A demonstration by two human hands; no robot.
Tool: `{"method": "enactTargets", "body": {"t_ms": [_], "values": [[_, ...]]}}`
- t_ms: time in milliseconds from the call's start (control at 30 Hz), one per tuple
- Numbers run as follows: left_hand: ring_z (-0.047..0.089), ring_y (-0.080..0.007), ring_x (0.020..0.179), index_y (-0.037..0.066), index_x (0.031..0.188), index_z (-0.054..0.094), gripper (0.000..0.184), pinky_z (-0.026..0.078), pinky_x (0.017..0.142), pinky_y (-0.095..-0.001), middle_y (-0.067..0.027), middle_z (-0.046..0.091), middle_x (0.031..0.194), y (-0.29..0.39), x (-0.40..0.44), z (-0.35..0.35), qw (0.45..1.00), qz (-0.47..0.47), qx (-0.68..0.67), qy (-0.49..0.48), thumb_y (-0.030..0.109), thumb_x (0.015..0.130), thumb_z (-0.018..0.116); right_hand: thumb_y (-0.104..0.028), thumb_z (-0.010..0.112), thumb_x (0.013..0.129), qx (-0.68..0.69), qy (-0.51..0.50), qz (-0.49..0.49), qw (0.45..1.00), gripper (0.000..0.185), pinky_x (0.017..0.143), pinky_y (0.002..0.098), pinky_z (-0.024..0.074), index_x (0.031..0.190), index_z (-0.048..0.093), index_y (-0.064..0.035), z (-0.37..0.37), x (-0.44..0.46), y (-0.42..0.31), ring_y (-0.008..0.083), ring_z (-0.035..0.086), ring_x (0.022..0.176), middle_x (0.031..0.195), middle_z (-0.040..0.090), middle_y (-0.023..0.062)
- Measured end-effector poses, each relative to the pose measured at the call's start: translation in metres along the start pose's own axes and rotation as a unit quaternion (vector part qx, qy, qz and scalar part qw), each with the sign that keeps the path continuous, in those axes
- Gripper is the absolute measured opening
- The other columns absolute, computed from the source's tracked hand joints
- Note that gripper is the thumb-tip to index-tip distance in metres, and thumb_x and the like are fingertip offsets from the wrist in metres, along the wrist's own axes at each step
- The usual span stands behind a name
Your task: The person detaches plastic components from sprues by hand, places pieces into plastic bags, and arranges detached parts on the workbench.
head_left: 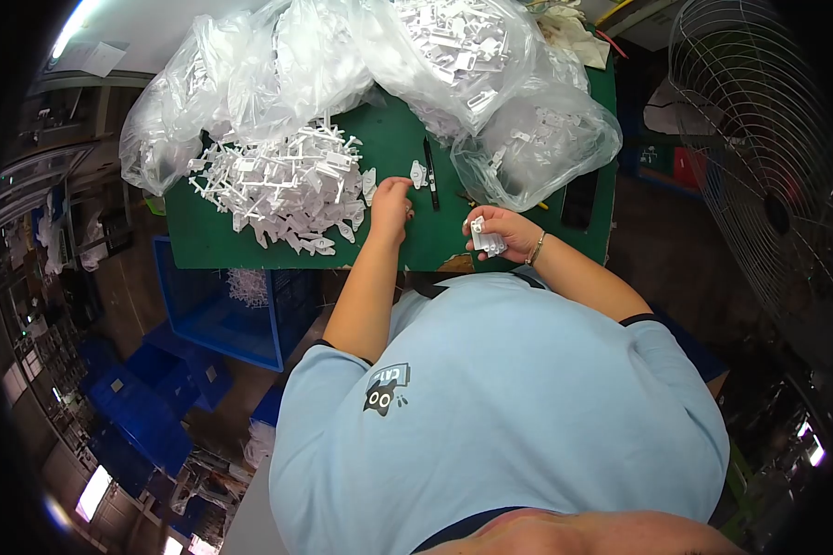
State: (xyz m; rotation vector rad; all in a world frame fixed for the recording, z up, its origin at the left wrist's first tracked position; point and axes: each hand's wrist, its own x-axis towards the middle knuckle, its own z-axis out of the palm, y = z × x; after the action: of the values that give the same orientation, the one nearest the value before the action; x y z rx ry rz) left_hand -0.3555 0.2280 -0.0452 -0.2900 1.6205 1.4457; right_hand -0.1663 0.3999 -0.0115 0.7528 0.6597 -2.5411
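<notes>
"Pieces of white moulded plastic point(487, 240), where are they?"

"Gripped in the right hand point(506, 234), to the right of the slim black pen point(431, 174)."

"And the left hand point(391, 211)?"

"Apart from the right, left of the pen, curled; I cannot tell whether it holds anything. Just left of the pen lies a flat white plastic plate point(417, 174)."
</notes>
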Motion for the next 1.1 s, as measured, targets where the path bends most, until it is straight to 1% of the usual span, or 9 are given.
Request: {"method": "enactTargets", "body": {"t_ms": [33,67,133,167,600,867,1000,1067,1100], "values": [[0.063,-0.0252,0.079,0.001,0.097,0.061,0.021,0.052,0.072,-0.0396,-0.0091,0.057,0.091,-0.004,0.004,0.008,0.956,0.141,0.244,0.084,0.018,0.083,0.06,-0.012,0.06,0.089,-0.005,0.002,0.004,1.0,0.015,0.062,0.0322,0.0587,0.103,0.058,-0.0093,0.0,0.0,0.001,0.0208,0.068,0.087,0.1,0.062,0.006],[0.063,-0.0252,0.079,0.001,0.097,0.061,0.021,0.052,0.072,-0.0396,-0.0091,0.057,0.091,-0.008,0.005,0.011,0.956,0.14,0.244,0.085,0.018,0.083,0.06,-0.013,0.06,0.089,-0.011,0.004,0.009,1.0,0.015,0.063,0.0322,0.0587,0.103,0.058,-0.0087,0.0,-0.001,0.002,0.0209,0.068,0.087,0.1,0.062,0.006],[0.063,-0.0318,0.078,0.001,0.095,0.063,0.027,0.052,0.071,-0.0399,-0.0138,0.059,0.09,-0.008,0.004,0.02,0.781,0.325,0.504,0.173,0.023,0.081,0.067,-0.013,0.061,0.089,-0.022,0.007,0.016,1.0,0.015,0.063,0.0321,0.0586,0.103,0.058,-0.0083,0.0,-0.001,0.001,0.0208,0.068,0.087,0.1,0.062,0.0059],[0.061,-0.0361,0.083,0.002,0.095,0.063,0.029,0.05,0.074,-0.0434,-0.0176,0.061,0.093,-0.007,0.005,0.024,0.793,0.298,0.504,0.17,0.026,0.08,0.069,-0.013,0.061,0.089,-0.031,0.011,0.024,0.999,0.016,0.063,0.0321,0.0585,0.103,0.058,-0.0079,0.0,-0.001,0.002,0.0206,0.068,0.087,0.1,0.062,0.0058],[0.06,-0.0379,0.087,0.001,0.098,0.058,0.029,0.05,0.076,-0.0446,-0.0186,0.059,0.097,-0.008,0.008,0.033,0.802,0.333,0.467,0.167,0.021,0.079,0.067,-0.014,0.062,0.089,-0.045,0.017,0.036,0.998,0.016,0.062,0.0318,0.0577,0.103,0.057,-0.0084,-0.001,-0.003,0.004,0.0206,0.068,0.086,0.101,0.061,0.0063],[0.06,-0.0374,0.086,0.0,0.095,0.057,0.024,0.049,0.077,-0.0454,-0.0194,0.059,0.096,-0.001,0.01,0.021,0.844,0.27,0.442,0.141,0.021,0.083,0.061,-0.015,0.062,0.088,-0.068,0.021,0.031,0.997,0.017,0.062,0.0317,0.0574,0.103,0.057,-0.0076,0.008,-0.01,-0.003,0.0211,0.067,0.087,0.1,0.06,0.006],[0.058,-0.0325,0.078,-0.002,0.105,0.057,0.034,0.047,0.071,-0.0421,-0.0187,0.059,0.096,-0.006,0.01,0.004,0.789,0.361,0.424,0.259,0.022,0.083,0.066,-0.014,0.063,0.088,-0.053,0.024,0.038,0.998,0.017,0.064,0.0325,0.0578,0.102,0.058,-0.0077,0.006,-0.009,0.005,0.022,0.067,0.089,0.1,0.061,0.0061],[0.06,-0.0343,0.083,0.001,0.111,0.057,0.037,0.049,0.073,-0.0434,-0.018,0.058,0.098,-0.007,0.011,0.002,0.766,0.396,0.441,0.247,0.022,0.082,0.069,-0.014,0.063,0.088,-0.051,0.02,0.039,0.998,0.016,0.064,0.0331,0.0582,0.102,0.058,-0.0077,0.008,-0.009,0.006,0.0226,0.068,0.09,0.1,0.061,0.0066],[0.061,-0.0363,0.085,0.003,0.112,0.057,0.038,0.05,0.074,-0.0442,-0.0182,0.057,0.103,-0.003,0.004,0.006,0.764,0.391,0.479,0.183,0.022,0.081,0.069,-0.014,0.063,0.088,-0.049,0.016,0.039,0.998,0.016,0.064,0.0337,0.0586,0.101,0.058,-0.0077,0.009,-0.009,0.007,0.0231,0.068,0.091,0.101,0.061,0.007]]}}
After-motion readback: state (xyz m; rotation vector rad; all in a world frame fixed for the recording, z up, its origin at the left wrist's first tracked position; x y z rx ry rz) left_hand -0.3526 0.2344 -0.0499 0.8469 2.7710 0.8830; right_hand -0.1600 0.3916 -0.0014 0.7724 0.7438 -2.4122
